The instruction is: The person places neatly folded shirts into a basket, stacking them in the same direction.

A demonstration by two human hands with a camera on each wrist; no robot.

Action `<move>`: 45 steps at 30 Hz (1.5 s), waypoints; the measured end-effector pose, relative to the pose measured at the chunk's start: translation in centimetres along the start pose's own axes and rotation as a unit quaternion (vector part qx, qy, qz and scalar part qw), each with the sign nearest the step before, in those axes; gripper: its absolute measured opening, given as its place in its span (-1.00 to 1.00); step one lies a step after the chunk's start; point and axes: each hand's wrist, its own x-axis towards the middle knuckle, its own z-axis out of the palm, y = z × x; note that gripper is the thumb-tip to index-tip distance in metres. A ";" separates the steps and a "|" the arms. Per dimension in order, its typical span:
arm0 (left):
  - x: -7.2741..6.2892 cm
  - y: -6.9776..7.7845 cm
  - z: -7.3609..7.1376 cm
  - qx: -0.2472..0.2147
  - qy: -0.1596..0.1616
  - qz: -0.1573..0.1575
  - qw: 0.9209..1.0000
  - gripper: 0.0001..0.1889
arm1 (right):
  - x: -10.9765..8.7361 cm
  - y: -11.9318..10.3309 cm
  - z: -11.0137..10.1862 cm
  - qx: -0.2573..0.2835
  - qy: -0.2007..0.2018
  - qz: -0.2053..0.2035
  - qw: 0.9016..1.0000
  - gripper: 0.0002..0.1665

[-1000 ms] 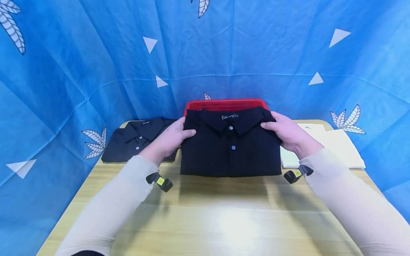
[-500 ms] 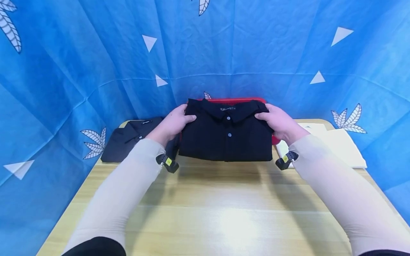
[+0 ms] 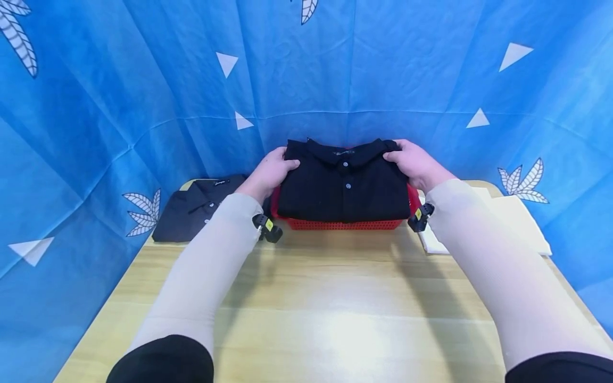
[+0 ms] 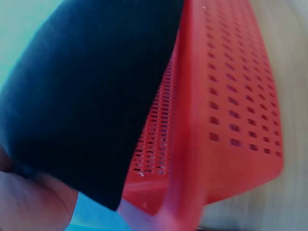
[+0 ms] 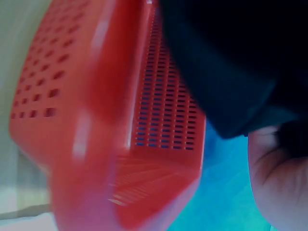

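A folded black button-up shirt (image 3: 316, 186), collar at the far side, is held level over a red perforated basket (image 3: 345, 225). My left hand (image 3: 273, 169) pinches its left edge, thumb on top. At the right edge my right hand (image 3: 415, 163) grips it the same way. In the left wrist view the shirt (image 4: 91, 96) hangs over the opening of the basket (image 4: 231, 144), part of whose inside shows. The right wrist view has the basket's slotted wall (image 5: 166, 106) below the shirt's corner (image 5: 226, 86), with part of my right hand (image 5: 274, 183) beside it.
Another folded dark shirt (image 3: 179, 213) lies on the wooden table (image 3: 306, 298) left of the basket. Folded white clothing (image 3: 522, 223) lies at the right, partly behind my right forearm. A blue patterned curtain (image 3: 306, 69) hangs behind the table.
Both hands have carried the black shirt away from me, from in front of the basket to over it. The basket's near wall now shows below the shirt's front edge.
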 end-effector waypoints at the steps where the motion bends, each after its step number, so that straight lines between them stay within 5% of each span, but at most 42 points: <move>1: 0.2 0.2 0.0 0.002 0.003 -0.003 1.000 -0.33 | 0.2 -0.2 0.0 -0.002 0.003 0.001 1.000 -0.46; 7: 1.5 1.4 0.0 0.015 0.024 -0.008 1.000 -0.30 | 1.3 -1.5 -0.4 -0.003 0.005 -0.003 1.000 -0.52; 14: 1.9 1.0 0.3 0.034 0.029 -0.027 0.999 -0.28 | 2.1 -1.1 0.0 -0.035 0.008 0.002 0.999 -0.38; 32: 0.9 -1.8 3.7 0.065 -0.034 -0.063 0.995 -0.17 | 2.5 3.3 1.0 -0.112 0.013 0.031 0.993 -0.10; 45: 0.4 -2.2 5.4 0.111 -0.029 -0.077 0.990 -0.15 | 2.0 4.1 1.7 -0.215 0.061 0.011 0.975 -0.10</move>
